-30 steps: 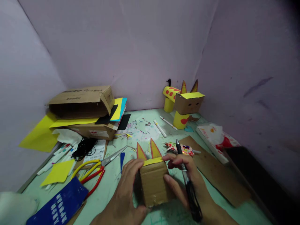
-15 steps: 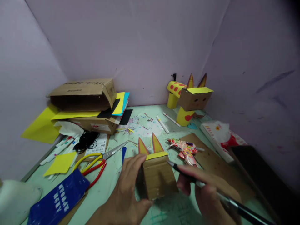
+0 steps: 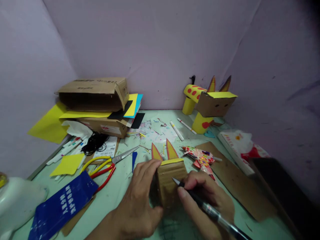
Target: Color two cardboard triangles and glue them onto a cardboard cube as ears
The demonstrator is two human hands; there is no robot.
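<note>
A small cardboard box [image 3: 170, 183] with a yellow top strip and two pointed yellow ears edged in red stands near the front. My left hand [image 3: 140, 196] grips its left side, fingers at the top edge and thumb low down. In my right hand [image 3: 208, 200] is a black and silver pen [image 3: 212, 211], its tip at the upper middle of the box's front face. No mark shows at the tip. Further back at the right stands a cardboard animal [image 3: 212, 105] with similar ears, a drawn face and a yellow spotted body.
Red and yellow scissors [image 3: 112, 163], a blue packet [image 3: 63, 206] and black cord [image 3: 95, 143] lie left. Behind them is an open cardboard box [image 3: 92, 96]. At right are a patterned wrapper [image 3: 201, 158], a cardboard sheet [image 3: 235, 180] and a dark flat object [image 3: 282, 190].
The pen in my right hand has gone from the box's top right corner to the middle of its front face. The whole view has shifted slightly.
</note>
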